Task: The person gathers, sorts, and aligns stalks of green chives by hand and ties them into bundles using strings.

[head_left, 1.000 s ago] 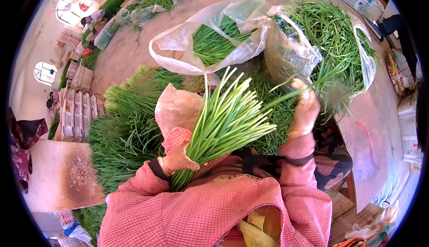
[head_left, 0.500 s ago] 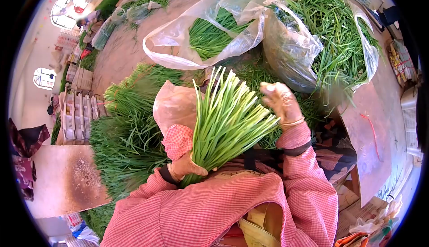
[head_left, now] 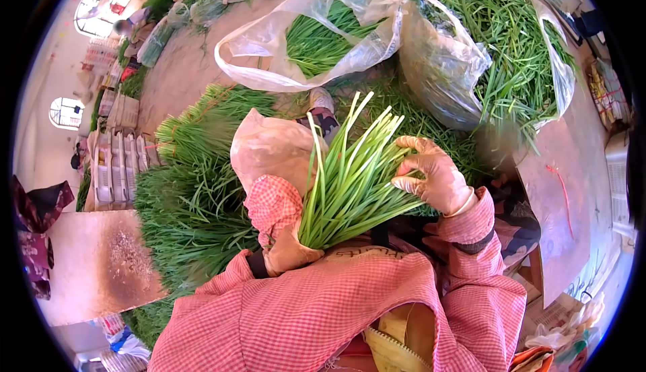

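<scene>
My left hand (head_left: 289, 251), in a thin glove, grips the base of a bunch of green chive stalks (head_left: 350, 177) that fans upward in front of my chest. My right hand (head_left: 434, 177), also gloved, rests on the right side of the bunch near its upper half, fingers curled on the stalks. Both arms wear pink checked sleeves. A pinkish plastic bag (head_left: 269, 146) lies just left of the bunch, behind my left forearm.
Heaps of chives (head_left: 195, 190) cover the floor to the left and ahead. Two clear plastic bags of chives stand beyond, one centre (head_left: 316, 35) and one right (head_left: 511, 55). White crates (head_left: 118, 170) line the far left. A rusty board (head_left: 101, 264) lies lower left.
My right hand came back from the chive bag at the right and settled on the bunch. The bunch has tilted more upright and closer to my chest.
</scene>
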The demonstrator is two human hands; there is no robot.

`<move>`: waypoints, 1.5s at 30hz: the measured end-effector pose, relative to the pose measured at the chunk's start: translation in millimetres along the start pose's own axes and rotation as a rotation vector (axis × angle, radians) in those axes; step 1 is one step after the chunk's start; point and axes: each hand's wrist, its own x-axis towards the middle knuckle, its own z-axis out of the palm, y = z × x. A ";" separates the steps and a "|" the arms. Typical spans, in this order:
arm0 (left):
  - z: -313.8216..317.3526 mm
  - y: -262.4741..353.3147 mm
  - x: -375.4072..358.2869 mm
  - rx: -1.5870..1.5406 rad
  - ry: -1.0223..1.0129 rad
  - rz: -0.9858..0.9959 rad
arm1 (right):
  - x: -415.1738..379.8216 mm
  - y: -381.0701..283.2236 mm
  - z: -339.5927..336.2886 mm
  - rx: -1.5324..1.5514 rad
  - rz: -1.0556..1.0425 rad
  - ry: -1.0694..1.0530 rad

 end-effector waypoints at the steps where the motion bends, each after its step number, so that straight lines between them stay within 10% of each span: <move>1: 0.3 0.8 4.4 0.092 -0.074 0.020 | -2.1 7.1 1.3 0.096 0.041 -0.013; 5: -2.3 -21.0 13.4 0.455 -0.034 0.173 | 8.5 8.3 17.7 -0.391 0.349 -0.137; 8: 5.0 12.7 2.6 0.640 0.093 -0.001 | 21.9 31.1 28.2 -0.282 -0.032 -0.334; 11: 2.2 13.9 0.3 0.627 0.143 -0.045 | 16.6 55.2 60.9 1.038 0.040 -0.177; 14: -9.4 15.6 0.7 0.299 0.074 0.049 | 17.1 59.0 66.2 0.478 -0.032 0.057; 18: -25.2 30.0 18.4 0.078 -0.051 0.037 | 26.7 45.7 33.3 0.554 0.358 0.082; 23: -56.4 12.9 15.8 -0.101 -0.258 -0.109 | 10.8 105.9 -31.0 0.190 0.491 0.697; 29: -60.9 -4.7 2.4 -0.534 -0.348 -0.319 | -29.9 139.5 -14.5 -0.766 0.770 0.121; 33: -58.5 -11.1 9.1 -0.645 -0.332 -0.301 | -46.4 192.5 34.8 -0.261 0.631 0.429; 35: -53.0 5.5 16.9 -0.592 -0.307 -0.248 | -39.3 214.5 77.1 1.375 0.990 0.493; 40: -33.7 4.1 46.9 0.054 0.000 0.199 | 34.4 20.2 103.1 2.037 0.508 0.392; 42: -5.6 22.4 44.5 0.463 0.177 0.201 | 53.7 59.8 142.4 1.714 0.156 0.306; 45: 12.3 7.3 42.6 1.136 0.363 0.226 | 73.0 68.7 161.0 2.353 -0.304 0.011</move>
